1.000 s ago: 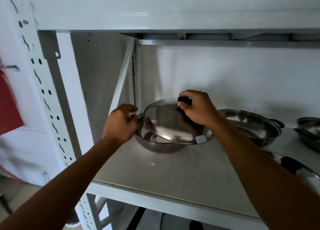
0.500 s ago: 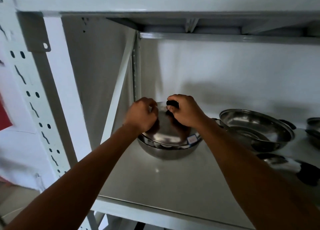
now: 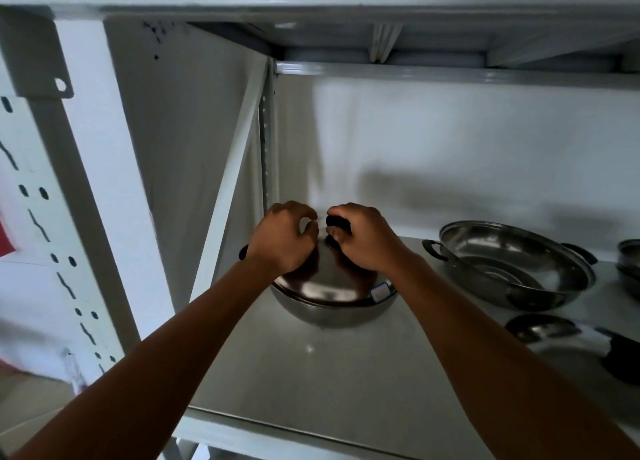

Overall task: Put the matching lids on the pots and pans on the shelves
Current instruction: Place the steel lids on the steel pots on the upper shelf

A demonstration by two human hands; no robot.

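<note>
A steel pot [image 3: 329, 316] stands at the left end of the white shelf [image 3: 311, 383]. A domed steel lid [image 3: 325, 286] with a black knob [image 3: 335, 221] lies on its rim, a small label at its right edge. My right hand [image 3: 363, 241] grips the knob. My left hand [image 3: 284, 241] rests curled on the lid's left side, fingers near the knob. To the right stands an uncovered steel pan [image 3: 512, 269] with black side handles.
Another steel pot [image 3: 628, 262] sits at the far right edge. A loose lid [image 3: 568, 342] with a black knob lies on the shelf near the front right. The perforated shelf post [image 3: 48, 217] rises on the left; the upper shelf is close overhead.
The lid was tilted over the pot; it now lies flat on the rim. My left hand moved from the pot's left handle onto the lid beside the knob.
</note>
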